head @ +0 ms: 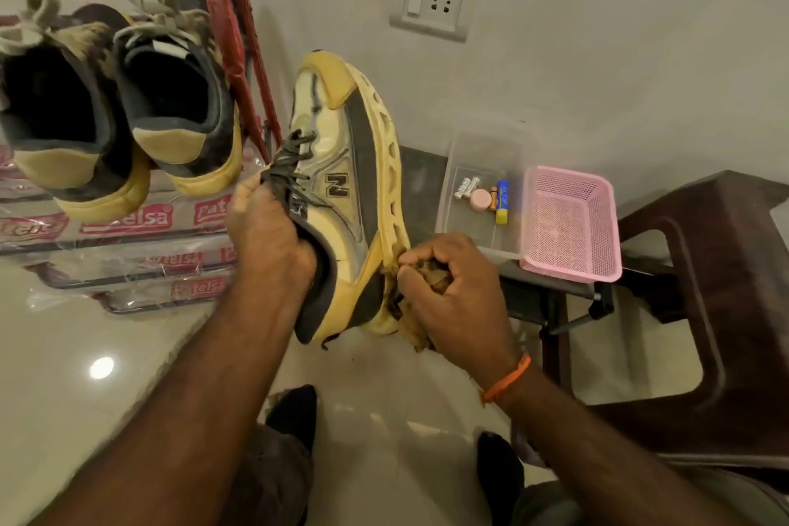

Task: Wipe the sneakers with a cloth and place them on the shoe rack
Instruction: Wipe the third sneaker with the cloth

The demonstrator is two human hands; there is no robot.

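While the left hand grips the New Balance sneaker by its collar and tongue, fingers curled into the opening near the dark laces, the shoe hangs in the air with toe pointing up and away, sole turned to the right. Right hand is bunched round a brownish cloth, pressed against the yellowed midsole at the heel end. Hands close together, one each side of the shoe.

Step in hand, by my reading: wiping the sole edge.

Notes on doing it well:
- The midsole is cut with deep slots along its length; a flat pass will likely skip them. Push a fold of cloth into each slot.
- Work from heel toward toe in one direction, so loosened dirt isn't dragged onto wiped parts.
- Cloth looks well soiled already; turn to a cleaner face if there is one.
- Keep the left grip firm at the collar; pressure from the right will tend to twist the shoe.

Another pair of sneakers sits heels-outward on the plastic-wrapped shoe rack, upper left. This shoe is not yet there. Beside it to the right: a clear tub with small items and a pink mesh basket.
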